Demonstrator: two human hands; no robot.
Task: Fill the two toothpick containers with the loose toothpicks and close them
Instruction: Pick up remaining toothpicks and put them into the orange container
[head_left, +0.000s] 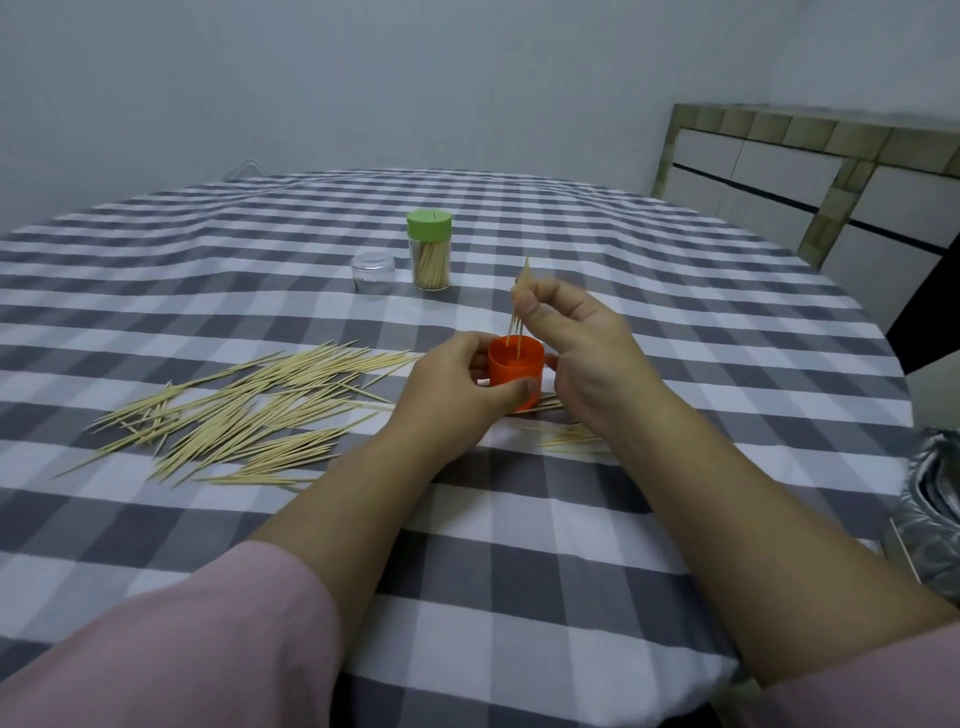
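My left hand (457, 382) grips an orange open-topped container part (514, 366) standing on the checked tablecloth. Above it my right hand (576, 353) pinches a few toothpicks (521, 296) upright, their lower tips reaching into the orange opening. A big scatter of loose toothpicks (244, 415) lies to the left, and a small bunch (569, 439) lies under my right wrist. Farther back stands a clear container with a green lid (429, 249), filled with toothpicks and closed. Next to it sits a small clear plastic piece (372, 272).
The round table (519, 597) wears a grey and white checked cloth. A wall runs close behind it. A tiled cabinet (810, 171) stands at the right, and a crinkled silver bag (930, 499) sits by the table's right edge.
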